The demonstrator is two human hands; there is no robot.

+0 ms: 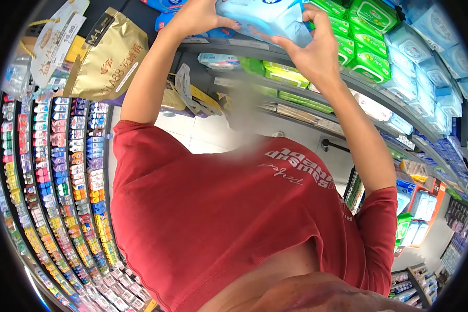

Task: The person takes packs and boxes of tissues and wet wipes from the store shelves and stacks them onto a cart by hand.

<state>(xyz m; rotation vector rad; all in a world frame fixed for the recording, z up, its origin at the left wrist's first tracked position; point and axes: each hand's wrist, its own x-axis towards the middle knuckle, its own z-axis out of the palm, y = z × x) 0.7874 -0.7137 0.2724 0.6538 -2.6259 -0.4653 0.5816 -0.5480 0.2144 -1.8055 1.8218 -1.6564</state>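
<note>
Hands raised overhead: left hand (pixel 195 18) and right hand (pixel 313 52) both grasping light-blue wipes pack (pixel 268 18) between them, arms stretched up.

Both bare arms raised high, elbows bent, red short sleeves at the shoulders, left hand (pixel 196 18) curled in a grip, right hand (pixel 313 53) opposite it, fingers spread and clasping, thumb forward
</note>
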